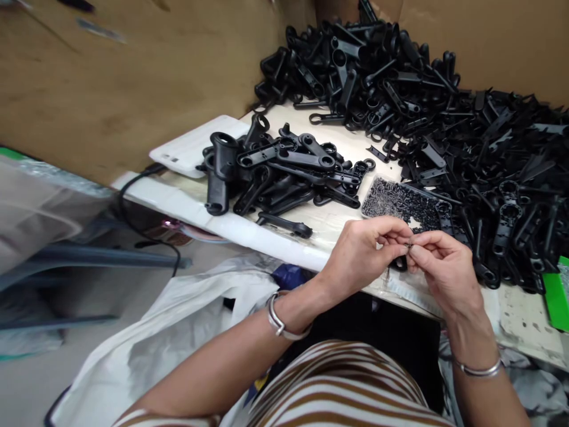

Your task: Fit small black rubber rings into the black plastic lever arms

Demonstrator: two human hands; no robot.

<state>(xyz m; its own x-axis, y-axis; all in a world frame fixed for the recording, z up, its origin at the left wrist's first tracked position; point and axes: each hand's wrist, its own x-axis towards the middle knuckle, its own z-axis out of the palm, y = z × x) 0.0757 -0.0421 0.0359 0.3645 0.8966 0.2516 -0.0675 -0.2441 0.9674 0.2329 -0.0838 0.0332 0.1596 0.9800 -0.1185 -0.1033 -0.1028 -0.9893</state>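
Observation:
My left hand (358,252) and my right hand (447,270) meet at the table's front edge, fingertips almost touching. Both are closed in a pinch around something tiny, which the fingers mostly hide. Just under the fingers shows a bit of a black plastic part (399,263); whether a hand holds it I cannot tell. Right behind my hands lies a shallow clear tray (363,209) filled with many small black and silvery pieces. To its left is a loose heap of black plastic handle-shaped parts (306,159) with ringed ends.
A big pile of similar black parts (382,77) covers the back and right of the table. A white flat device (195,142) with a black cable (122,201) stands at the left edge. Cardboard walls (133,77) rise behind. A white bag (178,320) hangs below the edge.

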